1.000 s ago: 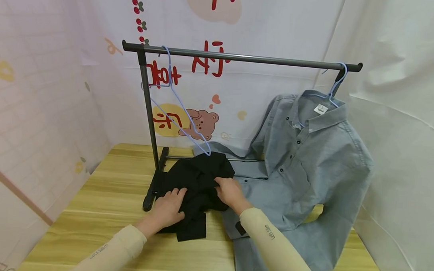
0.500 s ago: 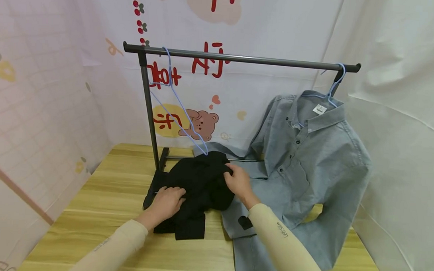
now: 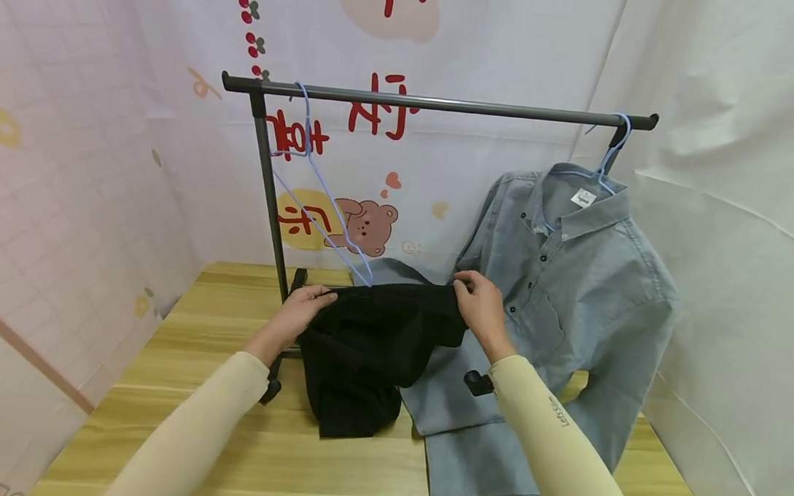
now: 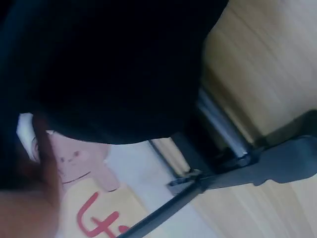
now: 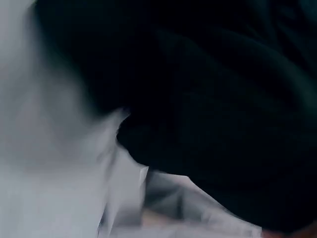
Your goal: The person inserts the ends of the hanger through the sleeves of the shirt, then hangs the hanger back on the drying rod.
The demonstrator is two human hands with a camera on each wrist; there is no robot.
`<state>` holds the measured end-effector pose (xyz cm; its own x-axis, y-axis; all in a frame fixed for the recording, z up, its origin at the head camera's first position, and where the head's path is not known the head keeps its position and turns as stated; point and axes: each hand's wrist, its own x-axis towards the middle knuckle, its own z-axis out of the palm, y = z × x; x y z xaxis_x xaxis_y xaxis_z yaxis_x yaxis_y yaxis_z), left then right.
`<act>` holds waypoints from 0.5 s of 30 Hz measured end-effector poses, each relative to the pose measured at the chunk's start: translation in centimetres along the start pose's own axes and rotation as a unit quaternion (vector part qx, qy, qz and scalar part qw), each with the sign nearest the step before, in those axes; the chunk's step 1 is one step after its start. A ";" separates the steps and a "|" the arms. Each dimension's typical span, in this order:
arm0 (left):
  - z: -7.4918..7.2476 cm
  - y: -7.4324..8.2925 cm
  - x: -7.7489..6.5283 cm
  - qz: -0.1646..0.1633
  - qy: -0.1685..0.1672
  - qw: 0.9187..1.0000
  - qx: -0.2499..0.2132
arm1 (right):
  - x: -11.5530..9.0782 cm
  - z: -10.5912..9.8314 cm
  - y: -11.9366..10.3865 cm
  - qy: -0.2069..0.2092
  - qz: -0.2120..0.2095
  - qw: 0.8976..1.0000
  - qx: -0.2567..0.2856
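Note:
A black garment [image 3: 374,335], its exact kind hard to tell, is stretched between my two hands with a straight upper edge. At its upper left corner my left hand [image 3: 298,312] pinches the cloth. My right hand [image 3: 483,309] pinches the upper right corner. The lower part hangs in folds down to the wooden table. Just behind the upper edge, the tip of a blue wire hanger [image 3: 338,196] ends. Black cloth [image 4: 129,74] fills much of the left wrist view, where my hand is blurred. In the right wrist view, black cloth [image 5: 198,109] covers nearly everything.
A dark metal clothes rack [image 3: 435,103] stands on the wooden table [image 3: 232,446]. The blue wire hanger dangles from its left end. A grey button shirt [image 3: 566,283] hangs at the right, its lower part spread over the table. A printed white cloth backs the scene.
Both hands have moved up and apart. The bunched black garment has been lifted and drawn out wide; my left hand, earlier resting on it, now pinches its corner.

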<state>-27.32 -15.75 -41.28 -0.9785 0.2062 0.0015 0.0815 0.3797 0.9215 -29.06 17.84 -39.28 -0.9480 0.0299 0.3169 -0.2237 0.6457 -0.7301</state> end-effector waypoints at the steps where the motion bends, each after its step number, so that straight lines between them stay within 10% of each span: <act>1: 0.3 -0.4 0.4 -0.017 0.012 0.999 0.038 | -0.2 0.5 0.5 -0.002 -0.022 0.997 -0.072; 4: 0.9 -2.0 0.9 -0.047 0.029 0.990 0.130 | -1.1 2.3 1.8 -0.030 -0.128 0.965 -0.228; 8: 0.7 -3.6 0.3 -0.040 0.053 0.987 0.144 | -2.2 3.8 2.4 -0.104 -0.238 0.931 -0.258; 15: -0.9 -5.0 -2.8 -0.011 0.046 0.993 0.107 | -2.3 4.4 2.2 -0.199 -0.206 0.922 -0.259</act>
<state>-25.12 -19.03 -45.51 -0.9928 0.1171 0.0268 0.0891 0.5678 0.8184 -28.38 15.82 -44.31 -0.8375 -0.5156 0.1806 -0.5434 0.8204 -0.1777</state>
